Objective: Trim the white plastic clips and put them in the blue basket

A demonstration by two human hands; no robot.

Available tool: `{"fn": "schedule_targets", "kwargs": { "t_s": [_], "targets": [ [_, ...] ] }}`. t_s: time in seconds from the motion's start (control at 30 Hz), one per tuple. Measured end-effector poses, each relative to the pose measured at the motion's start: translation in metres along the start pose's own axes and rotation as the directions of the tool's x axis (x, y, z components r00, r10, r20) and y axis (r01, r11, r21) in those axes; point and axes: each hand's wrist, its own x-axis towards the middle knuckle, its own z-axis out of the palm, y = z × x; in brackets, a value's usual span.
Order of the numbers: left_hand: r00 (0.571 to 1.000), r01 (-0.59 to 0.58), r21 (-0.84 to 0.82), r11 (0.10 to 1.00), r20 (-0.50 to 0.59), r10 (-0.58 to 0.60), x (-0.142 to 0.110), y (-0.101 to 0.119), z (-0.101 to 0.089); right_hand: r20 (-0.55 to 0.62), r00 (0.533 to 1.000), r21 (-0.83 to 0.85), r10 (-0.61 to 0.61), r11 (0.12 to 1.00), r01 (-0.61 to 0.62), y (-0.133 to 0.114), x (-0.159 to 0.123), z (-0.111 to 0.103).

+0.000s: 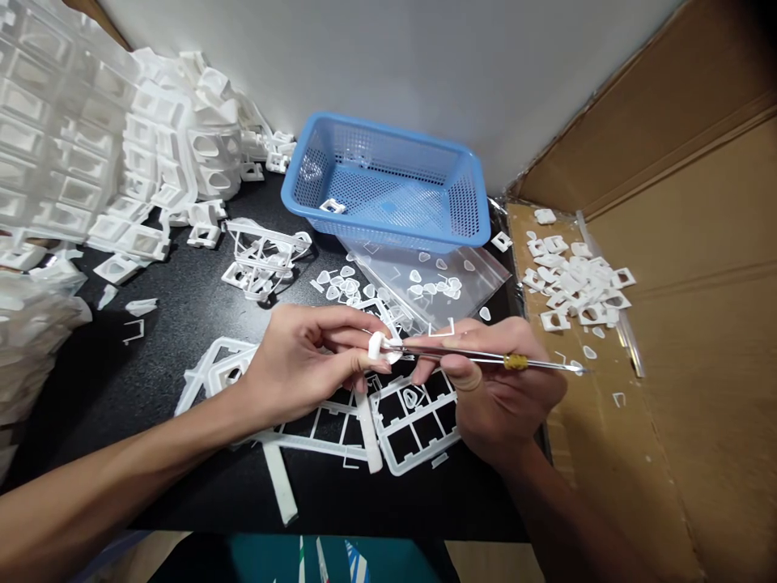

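Observation:
Between its thumb and fingers, my left hand [309,356] pinches a small white plastic part [376,346]. My right hand [507,385] grips slim metal tweezers [479,355] with a yellow band near the rear end. The front tip of the tweezers meets the white part; the exact contact is too small to make out. Under the hands lie a white plastic grid frame [418,461] and a pale flat strip [369,437]. A thin white bracket-shaped scrap [442,328] shows at the fingers of my right hand.
Behind the hands stands a blue basket [385,231] with a white piece inside. Stacked white moulded parts [139,154] crowd the left. Small teardrop pieces lie on a clear plastic bag [479,279]. White parts [579,283] are heaped on cardboard [607,453] at right.

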Motion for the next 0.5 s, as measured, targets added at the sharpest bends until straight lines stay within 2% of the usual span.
{"fn": "schedule_targets", "kwargs": {
  "t_s": [0.17,0.37,0.5],
  "targets": [
    [1.0,-0.021,0.01,1.0,0.011,0.021,-0.0003,0.0002,0.0008,-0.003,0.999,-0.003,-0.042,0.999,0.042,0.0004,0.0007,0.0007],
    [0.999,-0.03,0.005,1.0,0.021,0.03,-0.0009,0.0009,0.0007,-0.028,0.998,-0.019,-0.051,0.999,0.05,0.0002,0.0021,0.0021],
    [0.999,-0.028,-0.01,1.0,0.033,0.029,-0.0009,0.0015,-0.0001,-0.003,0.999,-0.061,-0.035,0.998,0.034,-0.0024,0.0042,0.002]
  ]
}}
